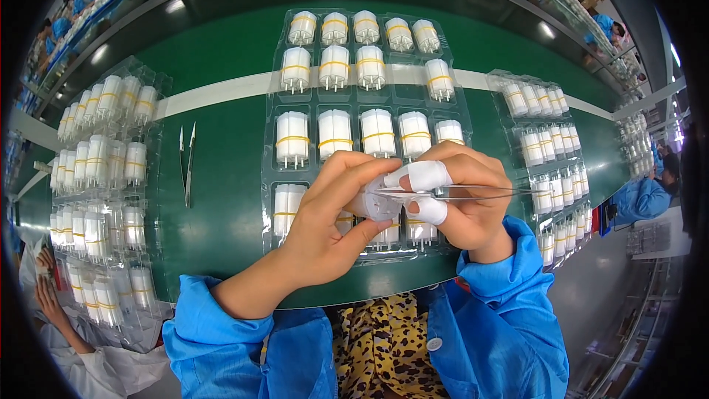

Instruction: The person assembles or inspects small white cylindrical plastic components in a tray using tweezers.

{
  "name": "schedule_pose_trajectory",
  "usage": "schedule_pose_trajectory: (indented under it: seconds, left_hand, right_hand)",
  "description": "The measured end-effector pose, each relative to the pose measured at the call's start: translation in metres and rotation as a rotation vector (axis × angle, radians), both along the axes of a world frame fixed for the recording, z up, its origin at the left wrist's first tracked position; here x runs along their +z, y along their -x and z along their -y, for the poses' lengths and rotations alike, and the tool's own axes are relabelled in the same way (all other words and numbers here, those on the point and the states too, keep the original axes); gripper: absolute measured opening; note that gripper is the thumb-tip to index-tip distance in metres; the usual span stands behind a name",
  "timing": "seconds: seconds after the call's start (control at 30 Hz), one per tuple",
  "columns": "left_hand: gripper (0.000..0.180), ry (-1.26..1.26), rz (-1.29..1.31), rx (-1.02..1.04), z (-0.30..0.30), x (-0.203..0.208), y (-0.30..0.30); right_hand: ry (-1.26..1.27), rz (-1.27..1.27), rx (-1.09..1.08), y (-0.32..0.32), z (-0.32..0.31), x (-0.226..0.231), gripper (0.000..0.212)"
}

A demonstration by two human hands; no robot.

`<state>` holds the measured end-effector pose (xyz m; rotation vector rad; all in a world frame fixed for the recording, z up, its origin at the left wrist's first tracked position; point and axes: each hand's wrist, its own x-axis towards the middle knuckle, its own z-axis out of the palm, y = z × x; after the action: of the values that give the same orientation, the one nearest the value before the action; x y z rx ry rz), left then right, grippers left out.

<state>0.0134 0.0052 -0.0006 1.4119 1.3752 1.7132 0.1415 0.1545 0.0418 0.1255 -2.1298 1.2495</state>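
Observation:
My left hand [321, 214] is closed around a white, translucent plastic housing [380, 205], its open end turned toward my right hand. In my right hand [469, 192] is a pair of metal tweezers [480, 193], pinched between a thumb and forefinger wrapped in white tape. The tips reach the mouth of the housing; what they grip inside cannot be made out. Under both hands lies a clear plastic tray [273, 114] with rows of white pronged plug units [334, 133], each ringed by a yellow band. One pocket in its second row holds no unit.
A second pair of tweezers [187, 166] lies on the green table [221, 229] to the left. Stacked trays of like units stand at the left [96, 162] and right [546, 151]. At the lower left are a co-worker's hands [50, 295]; another person [642, 196] sits at the right.

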Motion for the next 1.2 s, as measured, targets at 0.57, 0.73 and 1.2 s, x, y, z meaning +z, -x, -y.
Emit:
schedule_pose_trajectory:
  seconds: [0.57, 0.73, 1.2]
  left_hand:
    - [0.055, 0.020, 0.042, 0.000, 0.002, -0.001, -0.002]
    - [0.055, 0.022, -0.001, 0.033, 0.003, -0.002, -0.003]
    - [0.051, -0.044, -0.215, 0.237, -0.007, -0.010, -0.002]
  right_hand:
    - [0.046, 0.002, -0.037, 0.000, 0.002, -0.004, 0.018]
    - [0.051, -0.009, -0.052, 0.002, 0.003, -0.003, 0.017]
    - [0.254, -0.055, -0.005, -0.003, 0.008, -0.010, 0.021]
